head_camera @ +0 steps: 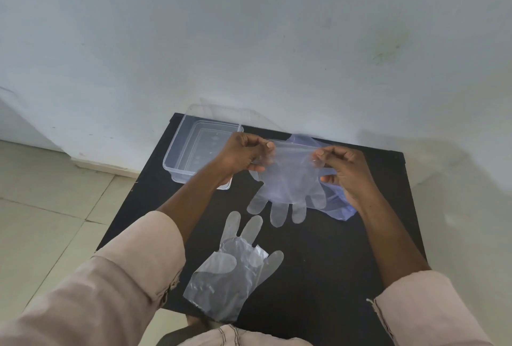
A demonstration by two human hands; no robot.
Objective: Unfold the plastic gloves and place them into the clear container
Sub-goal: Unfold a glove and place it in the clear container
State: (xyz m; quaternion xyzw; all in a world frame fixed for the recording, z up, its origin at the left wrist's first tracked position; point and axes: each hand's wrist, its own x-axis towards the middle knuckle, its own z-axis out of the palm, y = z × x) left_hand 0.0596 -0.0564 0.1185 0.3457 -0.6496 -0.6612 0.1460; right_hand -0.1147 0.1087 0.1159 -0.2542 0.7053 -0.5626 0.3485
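A see-through plastic glove [288, 185] hangs spread out above the black table [332, 262], fingers pointing down towards me. My left hand [243, 151] pinches its cuff at the left corner and my right hand [346, 171] pinches the right corner. A second plastic glove [235, 268] lies flat on the table nearer to me, partly folded, with two fingers pointing away. The clear container [177, 157] stands at the table's far left corner, open, with nothing visible inside; my left hand covers part of its right side.
A bluish plastic bag [340, 207] lies on the table behind the held glove, under my right hand. A pale wall rises right behind the table. Tiled floor lies to the left. The table's edges run close on both sides.
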